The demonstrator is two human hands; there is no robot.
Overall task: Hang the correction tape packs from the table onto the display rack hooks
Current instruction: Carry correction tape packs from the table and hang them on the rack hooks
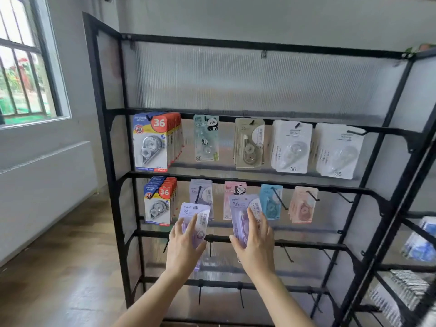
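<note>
1. I stand before a black metal display rack (111, 185) with a ribbed, see-through back panel (236, 79). It stands on a wooden floor (59, 267) against a pale grey wall (259, 15).
2. A barred window (23, 67) is at my left. A second rack (412, 267) at my right holds blue-and-white packs (422, 241).
3. The upper hung row starts with a thick stack of red-topped packs (153, 142), marked "36" in a red circle and "PET" on a badge.
4. Next to it is a mint pack (206, 138) reading "PANDA" with a panda drawing, then a beige pack (249, 143).
5. Two stacks of white packs (292, 147) end that row, each with "36" at the bottom.
6. The lower row has a smaller red "36" stack (160, 201), a hung lilac pack (201, 192), a pink panda pack (234, 188), a blue pack (271, 201) and a peach pack (304, 204).
7. My left hand (186, 246) grips the left lilac pack (194, 215), fingers laid up its front. It sits just below the hung lilac one.
8. My right hand (256, 244) grips the right lilac pack (240, 208), with the thumb round its left edge. It partly covers the pink panda pack.
9. Both held packs are pale purple cards printed "36", with a clear blister over a purple dispenser. The smaller print is too blurred to read.
</note>
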